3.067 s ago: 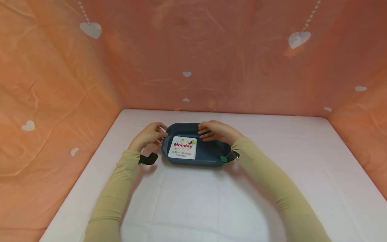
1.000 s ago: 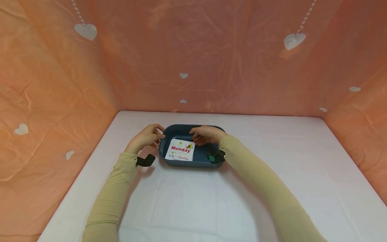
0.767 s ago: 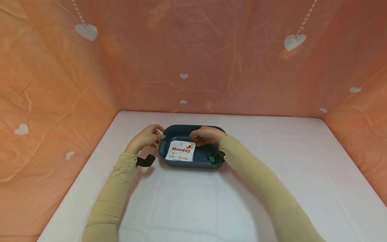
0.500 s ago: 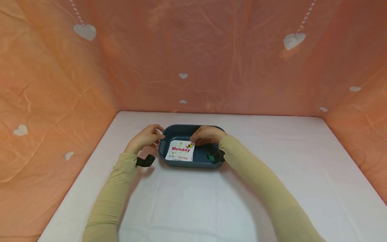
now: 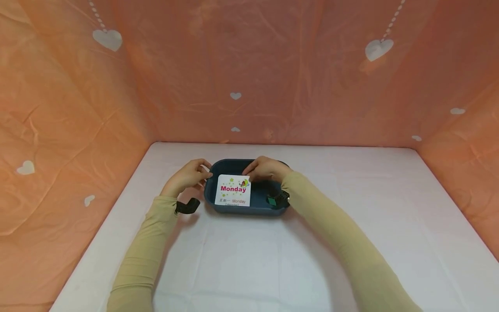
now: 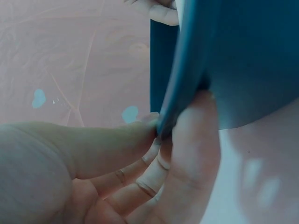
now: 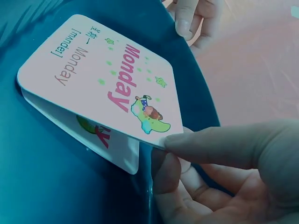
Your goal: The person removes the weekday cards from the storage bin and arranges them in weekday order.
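Slippage is risked: white square card (image 7: pixel 103 77) corner-pinched by right hand (image 5: pixel 269 168) at two o'clock, blue oblong plastic tray (image 5: pixel 249 210) gripped by left hand (image 5: pixel 188 177).

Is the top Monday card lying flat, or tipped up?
Tipped up: the right hand pinches one corner of the top card, with a gap above the lower card.

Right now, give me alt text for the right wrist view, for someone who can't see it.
The right hand pinches one corner of a pale card printed Monday, tilted above what looks like a second card in a blue tray. At the top, the left hand grips the tray's rim.
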### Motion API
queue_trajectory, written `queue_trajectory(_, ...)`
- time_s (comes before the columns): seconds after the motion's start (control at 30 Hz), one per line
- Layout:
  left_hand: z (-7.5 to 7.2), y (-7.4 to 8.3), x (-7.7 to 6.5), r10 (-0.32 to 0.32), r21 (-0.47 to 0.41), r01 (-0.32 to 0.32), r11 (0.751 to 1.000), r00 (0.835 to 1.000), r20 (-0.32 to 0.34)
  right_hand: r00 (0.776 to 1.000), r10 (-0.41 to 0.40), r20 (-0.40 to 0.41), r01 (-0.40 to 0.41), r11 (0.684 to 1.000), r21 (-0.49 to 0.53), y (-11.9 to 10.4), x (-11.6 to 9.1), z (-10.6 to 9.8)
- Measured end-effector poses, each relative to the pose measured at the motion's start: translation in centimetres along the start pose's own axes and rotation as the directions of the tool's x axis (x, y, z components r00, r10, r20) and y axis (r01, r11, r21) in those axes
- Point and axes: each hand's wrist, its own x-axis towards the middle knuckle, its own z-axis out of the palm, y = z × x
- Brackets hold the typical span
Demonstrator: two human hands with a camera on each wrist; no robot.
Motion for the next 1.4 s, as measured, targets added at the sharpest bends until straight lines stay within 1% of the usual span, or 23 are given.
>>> queue_trajectory(0.07,0.0,0.0,0.0,-0.002,-0.004,0.002,1.0,1.0,0.001,1.0,-0.021,-0.021,0.02,1.0,-0.022,0.0,0.1,0.0)
queue_trajectory(0.23,0.0,-0.1,0.1,0.001,0.0,-0.001,1.0,1.0,0.002,0.996,-0.045,-0.074,0.043,0.998,-0.036,-0.1,0.2,0.1)
queue_trajectory(0.53,-0.1,0.0,0.1,-0.003,0.001,0.003,1.0,1.0,-0.005,0.99,-0.05,-0.132,0.046,0.998,-0.03,-0.3,-0.3,0.4)
queue_trajectory(0.77,0.0,-0.2,0.2,-0.001,0.004,0.001,1.0,1.0,-0.002,0.981,-0.062,-0.181,0.064,0.998,0.005,-0.3,-0.6,0.5)
queue_trajectory(0.9,0.0,-0.1,0.1,0.001,0.006,-0.001,1.0,1.0,-0.004,0.975,-0.065,-0.21,0.064,0.998,-0.013,-0.3,-0.9,0.5)
queue_trajectory(1.13,0.1,-0.1,0.0,0.004,0.018,-0.004,1.0,1.0,-0.004,0.972,-0.078,-0.222,0.065,0.996,-0.067,-0.4,-1.3,0.4)
queue_trajectory(1.4,0.2,0.0,0.1,-0.003,0.015,0.003,1.0,1.0,-0.004,0.971,-0.109,-0.212,0.096,0.993,-0.067,-0.4,-1.5,-0.4)
